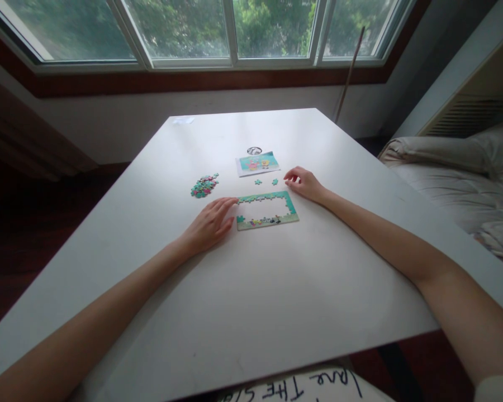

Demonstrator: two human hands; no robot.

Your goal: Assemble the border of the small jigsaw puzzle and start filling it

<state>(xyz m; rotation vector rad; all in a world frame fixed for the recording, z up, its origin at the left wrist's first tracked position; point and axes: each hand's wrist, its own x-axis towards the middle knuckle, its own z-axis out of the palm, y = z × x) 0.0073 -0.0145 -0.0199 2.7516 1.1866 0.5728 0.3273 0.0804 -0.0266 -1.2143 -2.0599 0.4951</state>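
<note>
A jigsaw puzzle frame [292, 206] of joined border pieces lies on the white table, with bare tabletop inside it. My left hand [212, 225] rests at its left side, fingers stretched out and the fingertips touching the upper left corner. Beyond the frame are two loose green puzzle pieces, a left piece [258, 182] and a right piece [275, 182]. Just right of the latter is my right hand [304, 183], fingers curled toward the tabletop; whether anything is between them is too small to tell. A pile of puzzle pieces [203, 187] sits to the left.
A picture card [257, 163] with a colourful scene lies behind the loose pieces, and a small round object [254, 151] is just past it. A pale slip [183, 120] lies at the far left of the white table [251, 290]. A padded seat [444, 173] stands at the right.
</note>
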